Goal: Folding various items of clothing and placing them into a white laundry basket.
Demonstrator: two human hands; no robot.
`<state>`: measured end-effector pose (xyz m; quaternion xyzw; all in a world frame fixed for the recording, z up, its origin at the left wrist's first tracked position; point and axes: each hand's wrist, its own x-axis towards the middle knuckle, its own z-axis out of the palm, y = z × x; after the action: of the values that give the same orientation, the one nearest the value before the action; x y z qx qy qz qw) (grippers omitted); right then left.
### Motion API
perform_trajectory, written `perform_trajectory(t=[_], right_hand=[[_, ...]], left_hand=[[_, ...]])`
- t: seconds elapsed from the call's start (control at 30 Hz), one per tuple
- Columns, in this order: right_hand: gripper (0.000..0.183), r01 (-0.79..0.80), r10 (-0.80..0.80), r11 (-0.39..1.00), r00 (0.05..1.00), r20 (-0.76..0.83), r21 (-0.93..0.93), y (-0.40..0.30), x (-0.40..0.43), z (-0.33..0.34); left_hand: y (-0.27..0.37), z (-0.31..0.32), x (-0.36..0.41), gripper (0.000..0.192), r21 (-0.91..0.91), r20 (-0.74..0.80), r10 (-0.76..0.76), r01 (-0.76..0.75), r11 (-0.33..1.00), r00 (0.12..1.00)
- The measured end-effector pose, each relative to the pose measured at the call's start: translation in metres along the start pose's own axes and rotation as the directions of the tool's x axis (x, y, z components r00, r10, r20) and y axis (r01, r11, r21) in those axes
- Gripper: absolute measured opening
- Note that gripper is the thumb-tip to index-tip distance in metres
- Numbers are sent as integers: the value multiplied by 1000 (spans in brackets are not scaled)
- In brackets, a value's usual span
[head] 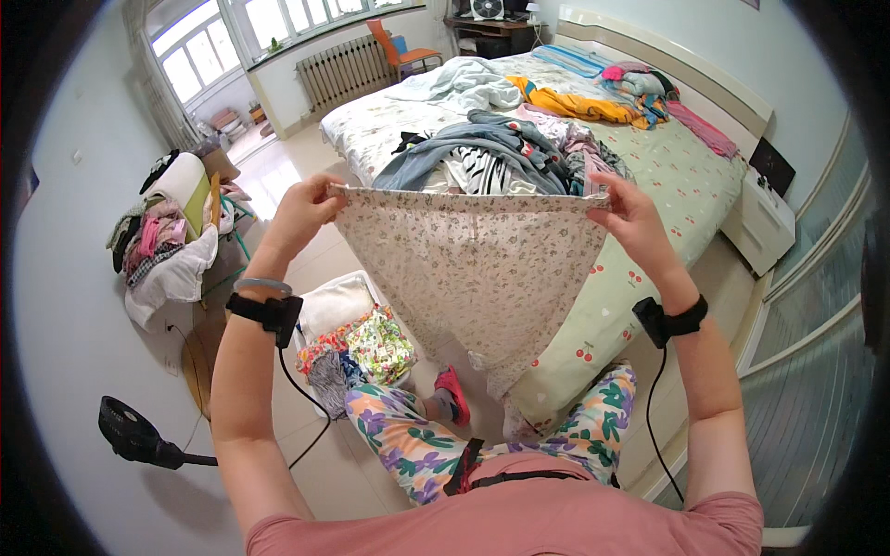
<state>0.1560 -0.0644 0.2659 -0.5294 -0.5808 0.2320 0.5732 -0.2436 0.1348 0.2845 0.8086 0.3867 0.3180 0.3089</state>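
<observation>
Between my two raised hands a thin pale garment or cloth [473, 264] with a small floral print hangs down. My left hand [313, 201] pinches one end of its straight top edge, and my right hand [626, 212] grips the other end. That edge is stretched nearly level, while the fabric narrows below it toward the floor. Its lower end hangs beside the bed, close to my knees. Behind it, a heap of clothes [487, 149] in grey-blue, striped and pink lies on the bed [667, 201].
At left on the floor, a white bin [361, 278] holds folded fabrics. Clothes cover a rack [240, 243] by the wall. A black fan-like device [132, 431] stands lower left. A white nightstand [758, 219] and sliding glass doors [813, 347] are on the right.
</observation>
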Motion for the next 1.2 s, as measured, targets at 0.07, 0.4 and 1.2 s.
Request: perform_trajectory(t=[0.07, 0.4, 1.2], right_hand=[[15, 226, -242, 849, 970, 28, -478, 19, 1, -4], [18, -682, 626, 658, 731, 272, 318, 57, 5, 49], [32, -432, 321, 804, 894, 313, 410, 158, -46, 149]], left_hand=[[5, 13, 1, 22, 286, -51, -88, 99, 953, 995], [-17, 81, -19, 31, -478, 293, -414, 507, 717, 862], [93, 1, 2, 25, -776, -23, 38, -42, 629, 999]])
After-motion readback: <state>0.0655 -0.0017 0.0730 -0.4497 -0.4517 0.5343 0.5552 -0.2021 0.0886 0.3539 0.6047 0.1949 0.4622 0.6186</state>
